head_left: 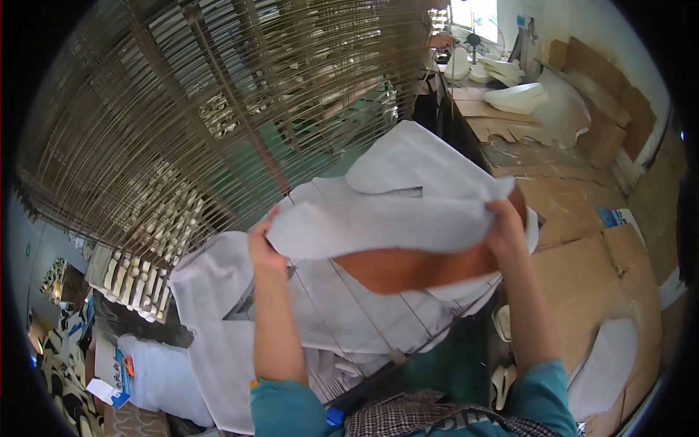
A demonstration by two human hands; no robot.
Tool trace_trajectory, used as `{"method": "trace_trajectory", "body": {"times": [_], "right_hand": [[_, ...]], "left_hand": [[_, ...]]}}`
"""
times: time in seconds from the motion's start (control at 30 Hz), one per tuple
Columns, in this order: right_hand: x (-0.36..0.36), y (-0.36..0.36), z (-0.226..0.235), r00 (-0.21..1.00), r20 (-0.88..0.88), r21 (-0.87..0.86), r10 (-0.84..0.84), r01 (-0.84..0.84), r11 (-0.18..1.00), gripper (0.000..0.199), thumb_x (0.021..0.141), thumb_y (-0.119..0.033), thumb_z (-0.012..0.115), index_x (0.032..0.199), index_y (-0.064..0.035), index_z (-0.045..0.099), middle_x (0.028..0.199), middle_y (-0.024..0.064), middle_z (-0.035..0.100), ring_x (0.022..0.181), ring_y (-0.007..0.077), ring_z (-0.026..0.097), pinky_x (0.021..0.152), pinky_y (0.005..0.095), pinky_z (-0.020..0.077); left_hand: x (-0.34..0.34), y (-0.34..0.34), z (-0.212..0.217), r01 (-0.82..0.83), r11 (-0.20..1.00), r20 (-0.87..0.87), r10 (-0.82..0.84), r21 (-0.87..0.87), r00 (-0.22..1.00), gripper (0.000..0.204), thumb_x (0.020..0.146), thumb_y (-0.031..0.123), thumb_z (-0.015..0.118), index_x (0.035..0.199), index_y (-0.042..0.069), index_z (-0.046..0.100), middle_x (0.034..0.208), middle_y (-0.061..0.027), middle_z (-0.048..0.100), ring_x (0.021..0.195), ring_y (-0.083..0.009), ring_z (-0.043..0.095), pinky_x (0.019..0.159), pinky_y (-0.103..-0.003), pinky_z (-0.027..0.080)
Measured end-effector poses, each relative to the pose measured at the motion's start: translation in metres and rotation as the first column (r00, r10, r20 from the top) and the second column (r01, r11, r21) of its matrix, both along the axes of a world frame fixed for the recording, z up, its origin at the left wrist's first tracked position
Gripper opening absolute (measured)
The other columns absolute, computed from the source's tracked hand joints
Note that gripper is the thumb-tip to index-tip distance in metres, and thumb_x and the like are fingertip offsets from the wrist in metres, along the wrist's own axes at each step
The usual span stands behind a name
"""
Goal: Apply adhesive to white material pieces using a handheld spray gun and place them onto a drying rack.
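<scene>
Head view: I see left hand (263,250) and right hand (504,227) pinching limp white sheet (378,222) edges; light, floppy, grip corners.

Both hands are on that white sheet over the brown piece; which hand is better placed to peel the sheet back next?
Probably the left hand: it pinches a free edge of the white sheet. The right hand grips the sheet together with the brown piece, so it looks better suited to steadying both.
</scene>
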State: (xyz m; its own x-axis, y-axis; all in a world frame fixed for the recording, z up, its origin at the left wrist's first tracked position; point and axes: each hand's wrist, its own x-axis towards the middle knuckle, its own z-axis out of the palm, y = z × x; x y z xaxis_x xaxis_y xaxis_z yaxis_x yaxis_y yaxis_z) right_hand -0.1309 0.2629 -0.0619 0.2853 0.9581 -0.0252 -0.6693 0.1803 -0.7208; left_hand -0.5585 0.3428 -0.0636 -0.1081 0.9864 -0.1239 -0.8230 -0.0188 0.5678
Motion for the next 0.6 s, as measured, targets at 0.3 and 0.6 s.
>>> {"method": "trace_trajectory", "body": {"times": [0.3, 0.6], "right_hand": [[-0.142, 0.155, -0.029, 0.959, 0.095, -0.107, 0.266, -0.255, 0.961, 0.048, 0.075, -0.002, 0.057, 0.12, -0.0047, 0.038, 0.098, 0.0107, 0.057, 0.093, 0.0248, 0.057, 0.082, 0.0383, 0.0464], [-0.084, 0.074, -0.103, 0.874, 0.306, -0.332, 0.378, -0.274, 0.902, 0.041, 0.08, -0.009, 0.056, 0.118, -0.0015, 0.044, 0.091, 0.0119, 0.058, 0.08, 0.0203, 0.059, 0.072, 0.0307, 0.0498]], "left_hand": [[-0.153, 0.084, 0.003, -0.248, 0.967, -0.423, 0.249, 0.059, 0.871, 0.054, 0.076, 0.013, 0.044, 0.13, 0.009, 0.038, 0.112, -0.0126, 0.053, 0.102, -0.0263, 0.053, 0.091, -0.042, 0.041], [-0.146, 0.055, -0.131, -0.472, 0.802, -0.651, 0.142, -0.366, 0.746, 0.072, 0.074, 0.019, 0.054, 0.138, 0.016, 0.02, 0.131, -0.0081, 0.037, 0.121, -0.0288, 0.035, 0.101, -0.045, 0.023]]}}
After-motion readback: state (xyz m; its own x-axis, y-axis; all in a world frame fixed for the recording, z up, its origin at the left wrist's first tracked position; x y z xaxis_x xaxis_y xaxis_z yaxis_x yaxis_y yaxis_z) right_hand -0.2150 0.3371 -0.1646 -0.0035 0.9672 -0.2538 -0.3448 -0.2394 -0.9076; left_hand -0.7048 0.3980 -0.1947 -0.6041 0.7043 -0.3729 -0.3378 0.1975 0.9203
